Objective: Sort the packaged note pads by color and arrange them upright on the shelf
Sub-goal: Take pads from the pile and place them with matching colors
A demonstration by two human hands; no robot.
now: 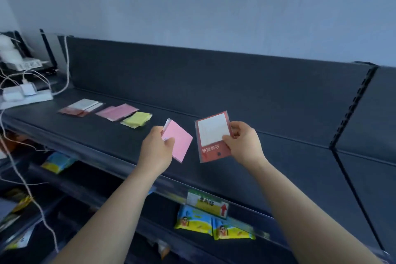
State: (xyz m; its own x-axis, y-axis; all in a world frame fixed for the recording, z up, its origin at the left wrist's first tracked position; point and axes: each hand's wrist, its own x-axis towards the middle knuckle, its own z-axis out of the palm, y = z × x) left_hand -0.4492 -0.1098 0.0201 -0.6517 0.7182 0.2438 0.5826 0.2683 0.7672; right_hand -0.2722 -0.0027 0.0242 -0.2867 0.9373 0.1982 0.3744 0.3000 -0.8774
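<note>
Two bare forearms are shown, uncovered from the wrists to the lower edge of the view. The left hand (156, 150) and the right hand (244, 143) are likewise bare. The arms are seen as slim, and the fingers as short and rounded.

The dark shelf (96, 135) runs from lower left to upper right, with an upright back panel behind it. Toward its left end three groups lie flat in a row (none stands upright): red packs (80, 107) with white faces, overlapping pink packs (117, 111) just beside them, then a yellow pack (136, 119). At the far left a white power strip (40, 97) carries chargers (29, 89).
</note>
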